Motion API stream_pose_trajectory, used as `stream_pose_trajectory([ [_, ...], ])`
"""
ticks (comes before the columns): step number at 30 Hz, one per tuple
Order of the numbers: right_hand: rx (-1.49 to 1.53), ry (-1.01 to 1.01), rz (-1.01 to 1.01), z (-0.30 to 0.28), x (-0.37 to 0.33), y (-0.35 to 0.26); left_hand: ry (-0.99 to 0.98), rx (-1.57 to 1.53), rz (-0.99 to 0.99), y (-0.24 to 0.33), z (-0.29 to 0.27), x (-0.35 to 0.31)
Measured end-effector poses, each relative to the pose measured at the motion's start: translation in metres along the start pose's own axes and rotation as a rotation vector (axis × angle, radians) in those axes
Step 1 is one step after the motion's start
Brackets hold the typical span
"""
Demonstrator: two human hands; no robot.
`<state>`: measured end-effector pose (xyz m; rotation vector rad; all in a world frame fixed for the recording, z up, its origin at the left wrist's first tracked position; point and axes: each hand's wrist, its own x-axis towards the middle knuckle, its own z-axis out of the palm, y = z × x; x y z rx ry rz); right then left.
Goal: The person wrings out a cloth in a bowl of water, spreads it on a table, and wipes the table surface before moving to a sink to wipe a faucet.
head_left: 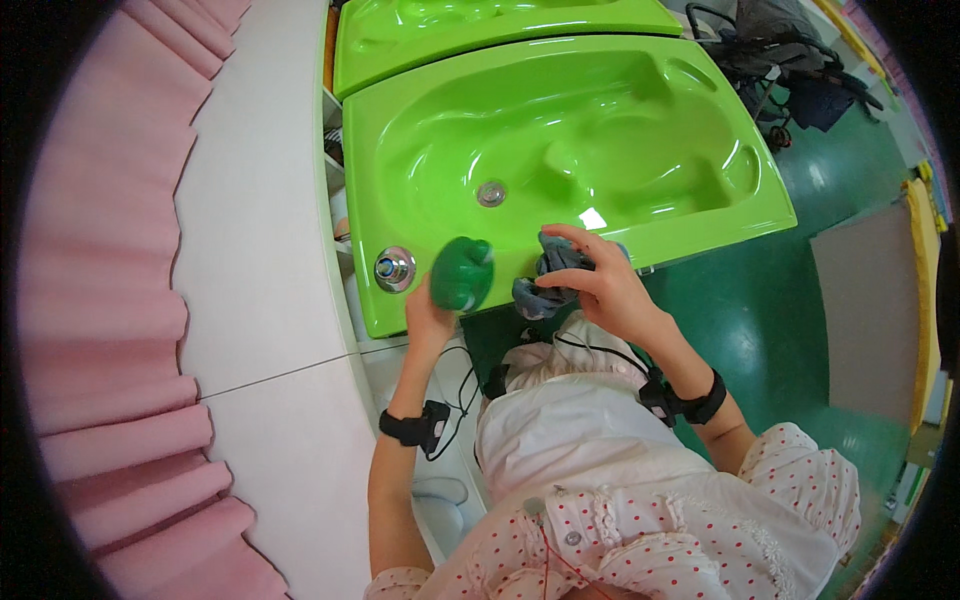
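My left hand (428,315) is closed on a rounded, shiny green plastic object (462,275), held upright over the near rim of a bright green tub (690,232). Its exact kind is not clear from here, and a paler green part shows at its top right. To the right, my right hand (612,290) grips a crumpled grey-blue cloth (540,298) between thumb and fingers. The cloth hangs just off the tub's near edge, apart from the green object. Beside my left hand, a round chrome knob (394,268) is set in the tub's corner.
A metal drain (490,193) lies in the tub's moulded basin. Behind stands a second green tub (400,60). A white counter (265,230) runs along the left, beside a pink ruffled curtain (110,220). Far right, a dark stroller (790,70) stands on the green floor (770,310).
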<state>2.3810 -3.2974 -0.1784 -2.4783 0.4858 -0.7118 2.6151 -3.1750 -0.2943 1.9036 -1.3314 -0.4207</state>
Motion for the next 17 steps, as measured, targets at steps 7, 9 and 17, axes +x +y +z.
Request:
stream_pose_trajectory([
  [7,0.011,-0.115,0.03,-0.017,-0.016,0.001,0.031,0.631,0.006,0.044,-0.003,-0.016],
  [9,0.054,-0.226,0.037,-0.024,-0.021,0.005,0.076,0.602,-0.014,0.068,-0.025,-0.011],
  [17,0.184,-0.291,-0.05,-0.037,-0.042,-0.008,0.017,0.031,0.539,0.203,-0.028,-0.003],
])
